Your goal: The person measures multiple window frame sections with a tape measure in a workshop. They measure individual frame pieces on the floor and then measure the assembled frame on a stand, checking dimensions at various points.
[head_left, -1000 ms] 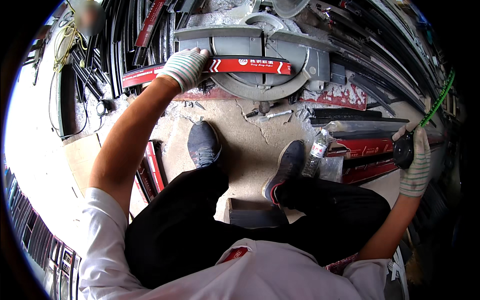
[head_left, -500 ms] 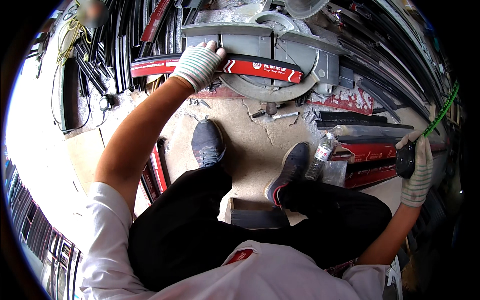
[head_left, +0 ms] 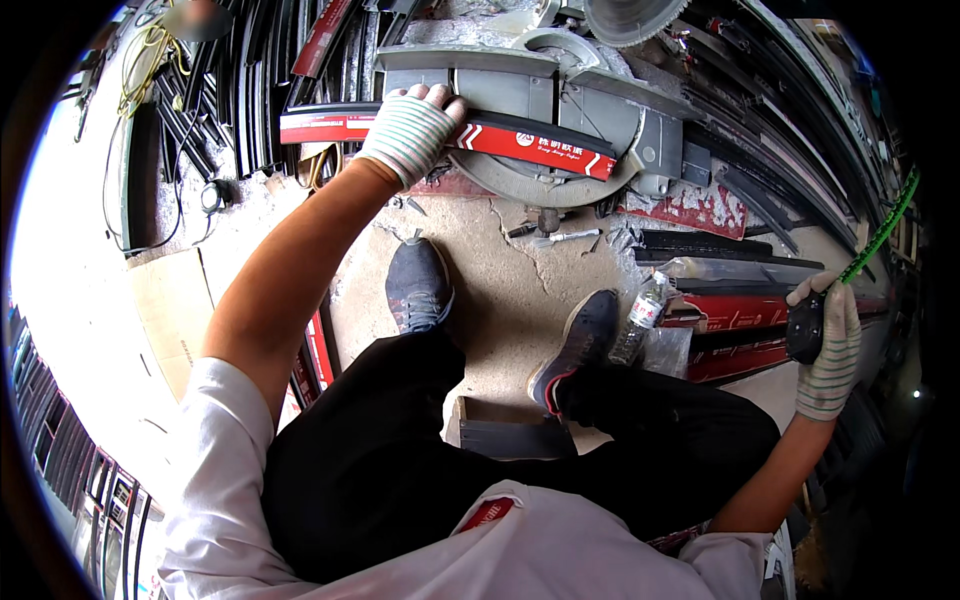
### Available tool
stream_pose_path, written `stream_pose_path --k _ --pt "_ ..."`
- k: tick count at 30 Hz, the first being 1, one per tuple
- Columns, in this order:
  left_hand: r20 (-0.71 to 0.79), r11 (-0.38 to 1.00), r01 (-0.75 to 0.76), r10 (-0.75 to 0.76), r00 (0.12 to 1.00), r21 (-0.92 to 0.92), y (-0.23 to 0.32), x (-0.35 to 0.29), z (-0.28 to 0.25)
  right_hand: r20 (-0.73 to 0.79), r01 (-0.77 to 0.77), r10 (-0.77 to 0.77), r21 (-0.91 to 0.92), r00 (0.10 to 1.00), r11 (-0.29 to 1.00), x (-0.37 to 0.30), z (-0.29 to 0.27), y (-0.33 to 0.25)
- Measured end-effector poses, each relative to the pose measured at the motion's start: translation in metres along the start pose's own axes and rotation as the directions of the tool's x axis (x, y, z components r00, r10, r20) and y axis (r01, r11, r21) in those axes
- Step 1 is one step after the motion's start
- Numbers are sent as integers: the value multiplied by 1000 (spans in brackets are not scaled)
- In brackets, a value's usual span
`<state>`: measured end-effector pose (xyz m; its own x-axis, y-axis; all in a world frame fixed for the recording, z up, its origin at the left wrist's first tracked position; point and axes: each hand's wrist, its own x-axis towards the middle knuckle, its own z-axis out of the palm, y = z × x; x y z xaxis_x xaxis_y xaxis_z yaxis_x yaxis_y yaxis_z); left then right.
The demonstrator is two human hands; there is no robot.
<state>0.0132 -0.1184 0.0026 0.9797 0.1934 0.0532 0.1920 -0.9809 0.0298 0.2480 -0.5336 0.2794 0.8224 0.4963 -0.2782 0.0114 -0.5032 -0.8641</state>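
Note:
My left hand (head_left: 412, 135), in a white glove with green stripes, is closed over a long black profile strip (head_left: 545, 148) with red printed film along its near side. This strip lies across the grey base of a mitre saw (head_left: 505, 92), in front of its fence. Out at the far right, my right hand (head_left: 832, 345), gloved alike, grips a black tape measure (head_left: 804, 328). A bright green blade (head_left: 882, 238) reaches up and away from the case. Its far end runs toward the dark rim of the picture.
The round saw blade (head_left: 628, 18) shows at the top edge. Stacked black profiles (head_left: 265, 90) lie left of the saw, more (head_left: 790, 130) to its right. A plastic bottle (head_left: 640, 318) and a marker pen (head_left: 567, 237) rest on the floor near my shoes (head_left: 418, 285).
The view has shifted slightly, moving the saw and strip a little rightward in the picture. My right hand with the tape measure has come slightly left. Both hands keep their hold.

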Motion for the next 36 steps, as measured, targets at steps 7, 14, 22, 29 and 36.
stream_pose_path --k 7,14,22,29,36 --pt "-35 1000 -5 5 999 -8 0 -1 3 4 29 -29 -14 1000 999 0 4 0" --pt "-22 998 44 -45 999 -36 -2 2 11 -11 58 -59 -65 998 996 -4 18 -8" --pt "2 999 47 -47 999 -3 1 3 2 82 103 -87 -227 993 968 -8 24 -9" --pt "46 996 87 -85 995 -29 0 6 5 196 139 -66 -386 978 912 -7 38 -10" --pt "29 998 61 -61 998 -14 -1 8 -1 339 135 52 -504 939 853 -1 58 -9"
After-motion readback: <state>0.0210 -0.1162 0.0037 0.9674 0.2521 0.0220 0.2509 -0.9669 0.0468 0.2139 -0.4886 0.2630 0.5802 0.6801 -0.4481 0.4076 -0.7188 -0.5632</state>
